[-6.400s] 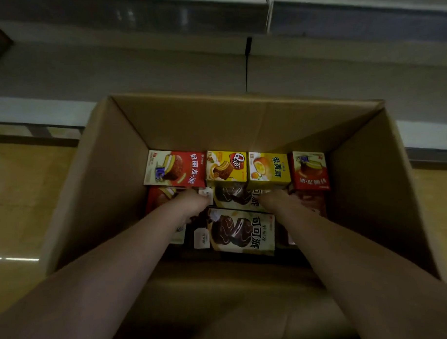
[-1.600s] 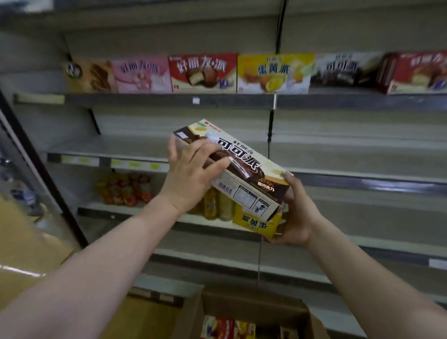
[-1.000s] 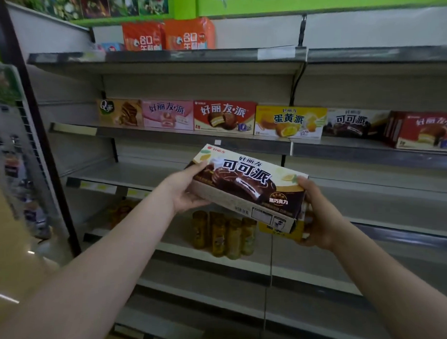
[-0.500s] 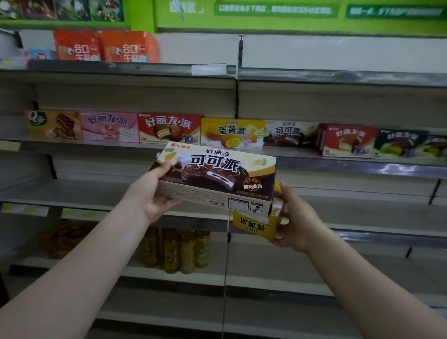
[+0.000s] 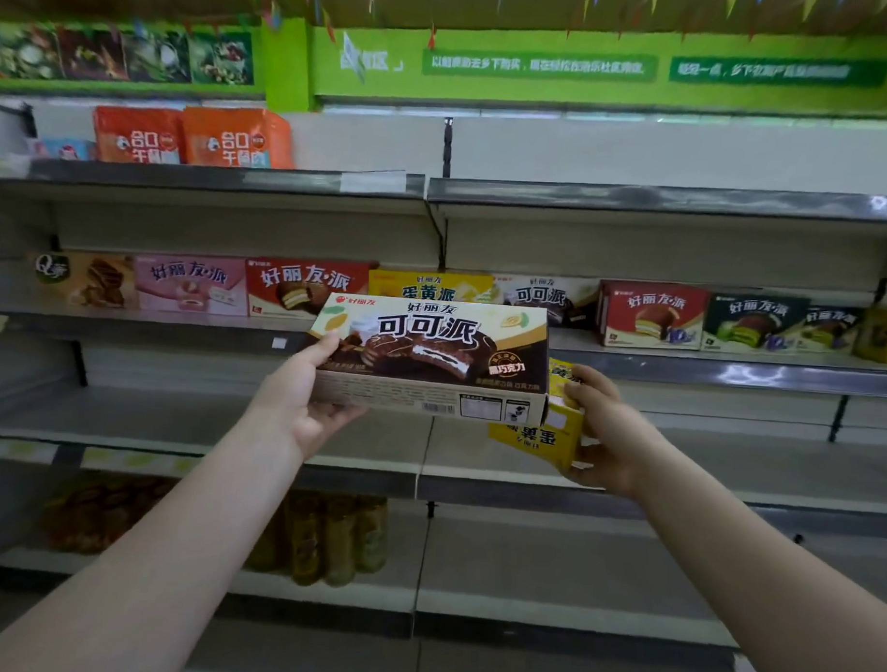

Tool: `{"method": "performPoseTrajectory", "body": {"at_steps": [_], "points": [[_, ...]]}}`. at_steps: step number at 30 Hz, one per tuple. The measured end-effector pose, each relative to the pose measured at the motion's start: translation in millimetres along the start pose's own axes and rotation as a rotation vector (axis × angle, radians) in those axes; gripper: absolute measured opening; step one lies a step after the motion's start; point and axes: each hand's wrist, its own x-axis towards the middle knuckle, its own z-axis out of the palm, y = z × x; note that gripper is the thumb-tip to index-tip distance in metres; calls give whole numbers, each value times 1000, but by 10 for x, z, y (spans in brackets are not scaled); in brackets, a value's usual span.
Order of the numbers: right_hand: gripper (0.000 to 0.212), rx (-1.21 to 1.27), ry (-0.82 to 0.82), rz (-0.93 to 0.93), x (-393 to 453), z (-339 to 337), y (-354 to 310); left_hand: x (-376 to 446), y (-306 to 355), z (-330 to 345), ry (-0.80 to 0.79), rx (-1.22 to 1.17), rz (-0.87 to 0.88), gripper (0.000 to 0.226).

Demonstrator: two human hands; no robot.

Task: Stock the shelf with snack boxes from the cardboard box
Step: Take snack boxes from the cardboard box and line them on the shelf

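On the far left of the shelf a tan Q-ti box, a pink pie box and a red pie box stand in a row; in front of them the left hand grips the left end of a brown cocoa pie box, thumb on its face and fingers curled beneath. The right hand clasps a yellow egg-yolk pie box just under the cocoa box's right end; red and green boxes line the shelf beyond.
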Motion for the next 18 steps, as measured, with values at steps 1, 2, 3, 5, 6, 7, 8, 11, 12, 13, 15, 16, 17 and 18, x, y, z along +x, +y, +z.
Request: {"method": "performPoseTrajectory", "body": {"at_steps": [1,2,3,5,6,7,8,11,12,13,15,16,17,18], "points": [[22,31,26,0,20,-69,-36,13,0,25,-4,-2,5,26],[23,63,67,1,76,-227,-76,34,-71,116,-6,-10,-1,25],[25,99,106,-2,114,-284,-117,45,-73,145,-8,-14,7,25],[32,176,174,-3,194,-496,-235,97,-193,306,-5,-31,-4,28],[35,217,192,-21,250,-580,-294,110,-231,386,-5,-29,-4,30],[37,239,206,-49,301,-678,-374,157,-279,488,-8,-20,0,32],[40,244,230,-79,380,-775,-462,210,-321,597,-12,-16,-2,32],[49,208,285,-102,528,-963,-742,358,-314,832,-9,-9,35,27],[50,189,304,-94,617,-1021,-825,453,-306,919,-14,-19,47,27],[53,158,325,-83,701,-1069,-877,542,-292,974,-7,-20,75,28],[58,85,401,-112,926,-1178,-962,765,-245,1117,10,-13,138,40],[58,66,438,-142,1004,-1219,-999,852,-227,1171,27,-11,163,46],[57,59,471,-162,1098,-1251,-1037,967,-217,1241,39,-7,176,49],[55,59,504,-173,1183,-1286,-1059,1044,-218,1298,38,-12,175,47]]}}
